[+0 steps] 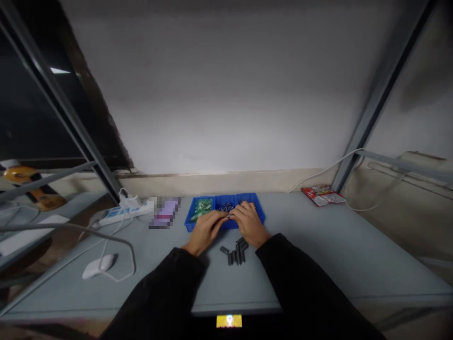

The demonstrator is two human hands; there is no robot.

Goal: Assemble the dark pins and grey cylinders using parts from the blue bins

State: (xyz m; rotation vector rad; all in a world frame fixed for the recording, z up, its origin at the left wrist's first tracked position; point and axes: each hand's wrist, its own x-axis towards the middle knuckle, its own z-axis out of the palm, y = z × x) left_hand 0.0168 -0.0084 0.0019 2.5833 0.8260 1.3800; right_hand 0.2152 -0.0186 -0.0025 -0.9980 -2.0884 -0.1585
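My left hand (205, 230) and my right hand (250, 224) meet above the front of a row of blue bins (189, 226). Their fingertips are pinched together on a small piece, too tiny and covered to name. In the left bin lie green and white flat pieces (203, 208). Small dark shiny parts (225, 207) fill the middle bin. The right bin's contents are mostly hidden behind my right hand. On the table just below my hands lies a loose group of dark grey cylinders (238, 255), one of them apart on the left.
Left of the bins are a purple pixelated item (166, 212), a white power strip (123, 211) with cables, and a white mouse-shaped object (97, 267). A red packet (322, 194) lies at the back right. Metal posts (368, 113) flank the grey table (311, 245).
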